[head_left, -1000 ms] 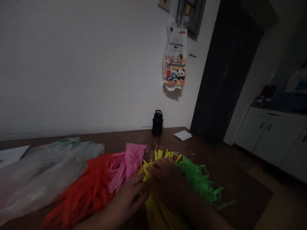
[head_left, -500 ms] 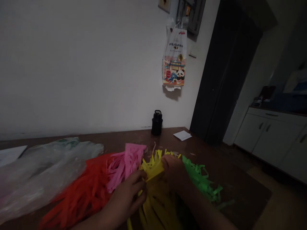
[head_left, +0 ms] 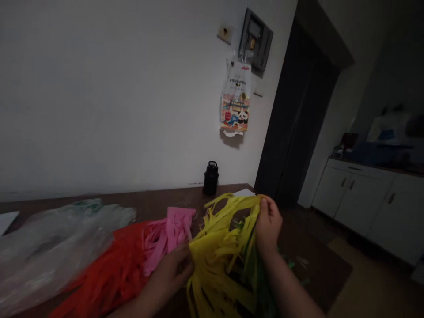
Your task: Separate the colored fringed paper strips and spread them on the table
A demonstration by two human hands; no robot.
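A bundle of yellow fringed strips [head_left: 212,251], paper or thin fabric, hangs between my hands. My left hand [head_left: 175,267] pinches the uncut edge of the yellow piece at its left end. Up and to the right, my right hand [head_left: 269,223] grips several yellow strips and holds them raised and stretched out. Left of the yellow lie pink fringed strips [head_left: 168,234] and, nearer me, red fringed strips [head_left: 112,265]. Green fringed strips [head_left: 265,287] are mostly hidden behind the yellow ones and my right forearm.
A crumpled clear plastic bag [head_left: 66,243] lies on the left of the brown table [head_left: 159,199]. At the back stand a black bottle [head_left: 210,179] and a white paper [head_left: 244,193]. A printed panda bag [head_left: 235,99] hangs on the wall. White cabinets [head_left: 357,190] are far right.
My right hand has moved up and right, lifting yellow strips away from the left hand. The left hand keeps its hold. The view has tilted slightly up and to the right.
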